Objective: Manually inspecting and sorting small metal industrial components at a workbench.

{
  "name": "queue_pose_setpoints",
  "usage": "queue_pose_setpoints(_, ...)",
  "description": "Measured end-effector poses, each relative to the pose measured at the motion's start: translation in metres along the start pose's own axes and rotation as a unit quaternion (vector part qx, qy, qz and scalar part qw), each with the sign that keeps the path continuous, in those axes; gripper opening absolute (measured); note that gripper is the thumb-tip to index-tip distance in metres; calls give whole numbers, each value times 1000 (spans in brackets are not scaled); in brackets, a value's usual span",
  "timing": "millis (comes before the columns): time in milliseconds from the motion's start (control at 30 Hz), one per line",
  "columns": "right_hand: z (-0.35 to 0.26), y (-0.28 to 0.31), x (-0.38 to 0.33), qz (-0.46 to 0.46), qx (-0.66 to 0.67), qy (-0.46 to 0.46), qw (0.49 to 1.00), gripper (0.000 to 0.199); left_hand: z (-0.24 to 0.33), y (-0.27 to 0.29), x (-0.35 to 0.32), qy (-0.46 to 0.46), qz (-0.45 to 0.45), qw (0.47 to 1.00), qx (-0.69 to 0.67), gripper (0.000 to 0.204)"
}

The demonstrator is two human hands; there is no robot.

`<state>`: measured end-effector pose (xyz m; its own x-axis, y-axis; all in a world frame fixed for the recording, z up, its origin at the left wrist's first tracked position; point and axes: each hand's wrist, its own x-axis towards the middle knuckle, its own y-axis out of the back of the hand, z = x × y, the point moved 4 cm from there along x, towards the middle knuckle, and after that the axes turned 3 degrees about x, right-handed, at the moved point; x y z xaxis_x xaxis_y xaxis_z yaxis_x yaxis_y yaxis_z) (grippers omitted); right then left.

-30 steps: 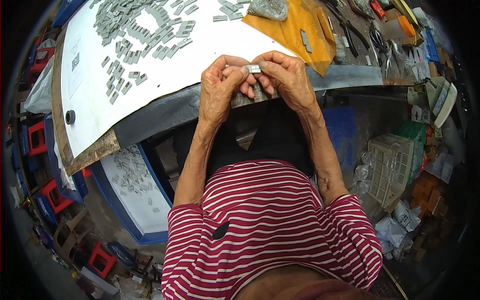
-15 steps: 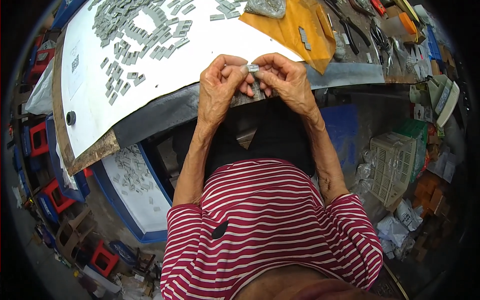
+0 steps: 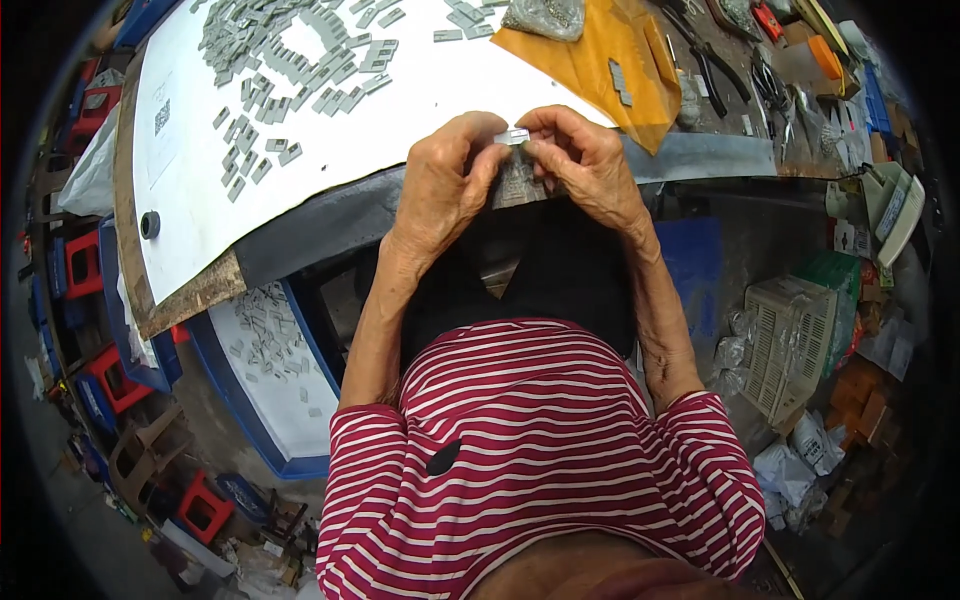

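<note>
Between my two hands is a small grey rectangular metal piece (image 3: 513, 137), held at the table's near edge. My left hand (image 3: 446, 180) pinches its left end between thumb and forefinger. At the other end, my right hand (image 3: 588, 165) grips it the same way, with the other fingers curled under. Just below the piece a worn wooden block (image 3: 519, 183) juts from the table edge. Many similar grey pieces (image 3: 340, 73) lie on the white sheet (image 3: 370, 125) beyond my left hand, some heaped and some in short rows.
A yellow padded envelope (image 3: 560, 55) carries a plastic bag of small parts (image 3: 543, 17) and a short row of grey pieces. Pliers (image 3: 715, 75) lie at the far right. A black ring (image 3: 150, 224) sits on the sheet's left. Below is a blue-rimmed tray (image 3: 310, 467) of loose pieces.
My left hand has turned, its back now more toward me and its fingers more hidden. The metal piece shows more of its bright face. The whole view has shifted slightly.
</note>
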<state>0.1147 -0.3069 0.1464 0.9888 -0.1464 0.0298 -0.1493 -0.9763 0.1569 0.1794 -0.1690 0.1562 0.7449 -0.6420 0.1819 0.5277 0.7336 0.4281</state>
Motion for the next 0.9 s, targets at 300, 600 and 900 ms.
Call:
queue_pose_setpoints(300, 4, -8, 8, 1, 50, -23, 998, 18, -5, 9, 2, -68, 38, 993, 86, 16)
queue_pose_setpoints(600, 2, -7, -1, 38, 38, -23, 998, 19, -31, 51, 14, 9, 128, 970, 208, 9)
queue_pose_setpoints(900, 3, -3, -5, 66, -62, 51, 995, 18, -46, 66, 21, 2, 163, 935, 314, 11)
